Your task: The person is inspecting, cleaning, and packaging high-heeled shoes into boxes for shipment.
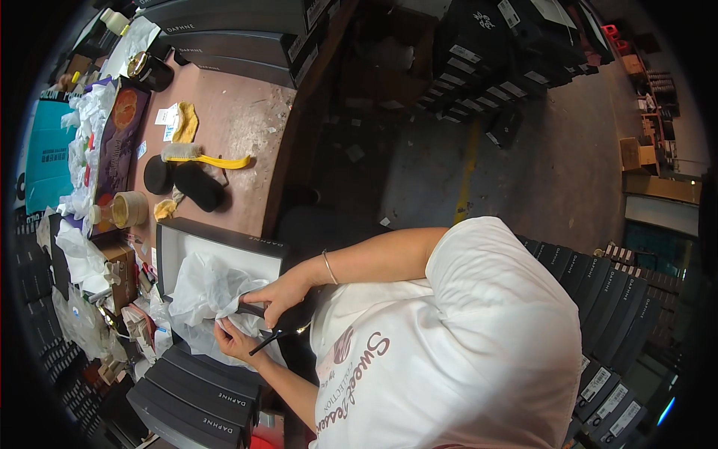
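Note:
My right hand [280, 295], with a bracelet on its wrist, bends over crumpled white tissue paper [202, 288]. Its index finger reaches forward onto the paper and the thumb curls below, pinching at it. Closer to the lower edge is my left hand [238, 343], fingers bent together at the paper's edge; what they grip is partly hidden. A slim black piece [265, 343] with a shiny bit at one end lies between the left hand and my shirt. Under the paper stands an open dark shoe box [224, 238] with white inner walls.
On the workbench [250, 112] lie a yellow-handled brush [217, 160], black pads [198, 187] and a yellow cloth [185, 123]. A jar [131, 209] and a carton of crumpled paper [112, 142] line the far side. Stacked shoe boxes [198, 396] stand beside my left arm.

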### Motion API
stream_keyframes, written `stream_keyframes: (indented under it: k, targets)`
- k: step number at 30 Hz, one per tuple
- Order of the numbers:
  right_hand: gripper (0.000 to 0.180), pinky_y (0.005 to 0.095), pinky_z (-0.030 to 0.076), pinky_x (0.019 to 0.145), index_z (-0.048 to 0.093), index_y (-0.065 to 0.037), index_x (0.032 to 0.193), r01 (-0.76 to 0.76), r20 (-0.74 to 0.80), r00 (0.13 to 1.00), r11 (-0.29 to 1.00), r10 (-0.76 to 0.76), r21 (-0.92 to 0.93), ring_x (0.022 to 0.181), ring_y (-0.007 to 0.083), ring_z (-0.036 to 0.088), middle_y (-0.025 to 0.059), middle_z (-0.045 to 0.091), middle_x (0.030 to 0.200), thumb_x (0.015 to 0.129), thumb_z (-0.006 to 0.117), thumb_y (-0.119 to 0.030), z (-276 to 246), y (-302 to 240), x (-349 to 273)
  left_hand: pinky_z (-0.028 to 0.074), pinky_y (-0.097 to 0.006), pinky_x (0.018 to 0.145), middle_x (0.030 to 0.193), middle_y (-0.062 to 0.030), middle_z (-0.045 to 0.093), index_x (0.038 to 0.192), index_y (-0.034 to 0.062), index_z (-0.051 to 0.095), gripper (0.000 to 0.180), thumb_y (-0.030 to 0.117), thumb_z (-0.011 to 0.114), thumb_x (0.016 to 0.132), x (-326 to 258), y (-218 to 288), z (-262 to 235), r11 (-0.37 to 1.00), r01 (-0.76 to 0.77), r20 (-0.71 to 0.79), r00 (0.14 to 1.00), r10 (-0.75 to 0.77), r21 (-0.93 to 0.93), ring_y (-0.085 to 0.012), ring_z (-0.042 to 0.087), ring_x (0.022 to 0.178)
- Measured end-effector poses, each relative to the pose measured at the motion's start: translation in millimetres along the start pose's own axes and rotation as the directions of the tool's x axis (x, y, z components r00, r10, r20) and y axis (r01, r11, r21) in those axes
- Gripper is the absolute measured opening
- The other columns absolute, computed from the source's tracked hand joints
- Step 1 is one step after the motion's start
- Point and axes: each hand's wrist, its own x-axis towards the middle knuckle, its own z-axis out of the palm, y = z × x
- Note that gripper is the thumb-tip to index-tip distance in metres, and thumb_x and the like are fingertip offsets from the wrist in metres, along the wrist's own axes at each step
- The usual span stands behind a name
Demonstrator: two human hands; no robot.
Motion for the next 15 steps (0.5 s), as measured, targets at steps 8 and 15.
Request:
stream_keyframes:
  k: [8,15]
  targets:
    - [0.090,0.0245,0.041,0.082,0.007,-0.002,0.149,-0.032,-0.005,0.999,0.999,0.033,0.006,0.099,0.0141,0.054,0.0123,0.061,0.107,0.084,0.065,-0.024,-0.1,-1.5,-0.8,0.045,-0.026,0.068,0.084,-0.0067,0.063,0.100,-0.0069,0.061,0.025,0.017,0.057,0.094,-1.1,2.9,2.2,1.000,0.011,-0.016,1.000,-0.011,-0.027,-0.0119,0.052,0.074]
    - [0.090,0.0265,0.040,0.086,0.007,-0.001,0.149,-0.033,0.020,0.999,0.999,0.033,-0.001,0.100,0.0162,0.053,0.0135,0.060,0.107,0.084,0.065,-0.025,-0.9,-2.4,0.4,0.045,-0.026,0.067,0.084,-0.0063,0.063,0.100,-0.0068,0.062,0.025,0.017,0.058,0.094,-1.6,4.2,0.5,1.000,0.009,-0.019,1.000,-0.009,-0.011,-0.0118,0.052,0.074]
